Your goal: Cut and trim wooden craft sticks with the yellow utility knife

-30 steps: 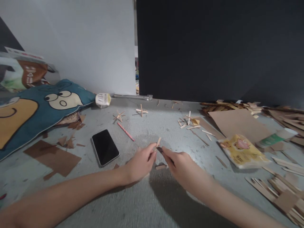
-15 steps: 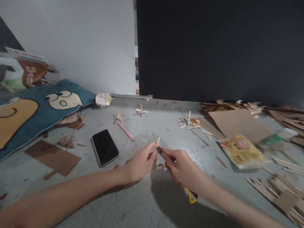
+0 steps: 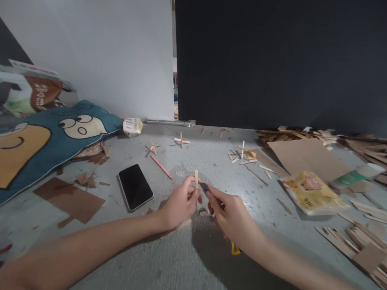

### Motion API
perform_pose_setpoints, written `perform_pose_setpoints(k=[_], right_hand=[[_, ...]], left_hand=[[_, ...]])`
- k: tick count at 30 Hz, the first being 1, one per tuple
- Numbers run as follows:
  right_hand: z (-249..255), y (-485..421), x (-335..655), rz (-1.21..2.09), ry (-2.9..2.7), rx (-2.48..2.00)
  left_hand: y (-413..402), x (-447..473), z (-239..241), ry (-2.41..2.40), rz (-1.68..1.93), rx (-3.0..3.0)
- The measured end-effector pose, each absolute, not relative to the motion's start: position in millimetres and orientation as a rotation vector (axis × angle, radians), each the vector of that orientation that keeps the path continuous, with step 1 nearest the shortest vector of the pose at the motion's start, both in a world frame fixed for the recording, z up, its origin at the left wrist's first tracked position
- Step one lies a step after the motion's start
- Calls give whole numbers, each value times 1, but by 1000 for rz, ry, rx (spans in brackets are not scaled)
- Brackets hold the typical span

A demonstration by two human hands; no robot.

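Observation:
Between the thumb and fingers of my left hand (image 3: 179,203) is a short wooden craft stick (image 3: 196,178), held nearly upright. My right hand (image 3: 234,215) is closed round a utility knife with a yellow end (image 3: 235,249); most of its handle is hidden in the palm. Its dark blade (image 3: 204,186) points up and left, close beside the stick. Whether blade and wood touch, I cannot tell. Under the hands lie a small wood offcut (image 3: 203,212) and a longer stick (image 3: 184,224), partly behind my left wrist.
Left of my hands lie a phone (image 3: 135,187), a pink striped pencil (image 3: 161,167) and cardboard (image 3: 69,199). Small crossed-stick pieces (image 3: 182,140) stand further back. To the right are a yellow packet (image 3: 313,192), a green-labelled bottle (image 3: 352,176) and a stick pile (image 3: 356,245).
The held stick has turned from leaning right to nearly upright and shifted slightly left. The knife blade has drawn a little away from it. A longer stick now shows below my left wrist.

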State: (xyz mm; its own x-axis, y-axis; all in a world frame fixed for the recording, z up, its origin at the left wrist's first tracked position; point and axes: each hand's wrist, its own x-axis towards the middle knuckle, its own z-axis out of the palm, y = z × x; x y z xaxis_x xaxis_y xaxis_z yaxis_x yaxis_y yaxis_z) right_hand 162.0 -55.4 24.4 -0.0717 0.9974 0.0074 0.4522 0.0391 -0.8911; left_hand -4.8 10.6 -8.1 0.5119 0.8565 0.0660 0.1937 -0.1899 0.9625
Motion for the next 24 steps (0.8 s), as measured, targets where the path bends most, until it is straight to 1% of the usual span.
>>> perform_pose_setpoints(k=[3,9,17,24], right_hand=[[21,-55,165,738,-1760,-1483],[14,-56,166,542,-1902,-1525],[13,-56,169,461,-2032,-1553],[10,-57,171,367,-2161,-1683]], left_hand=[[11,-6,-12,908,770,1714],[9,-8,-16,965,748,1831],[6,-9,-12,1011,685,1884],[6,-10,-10,1027,653,1908]])
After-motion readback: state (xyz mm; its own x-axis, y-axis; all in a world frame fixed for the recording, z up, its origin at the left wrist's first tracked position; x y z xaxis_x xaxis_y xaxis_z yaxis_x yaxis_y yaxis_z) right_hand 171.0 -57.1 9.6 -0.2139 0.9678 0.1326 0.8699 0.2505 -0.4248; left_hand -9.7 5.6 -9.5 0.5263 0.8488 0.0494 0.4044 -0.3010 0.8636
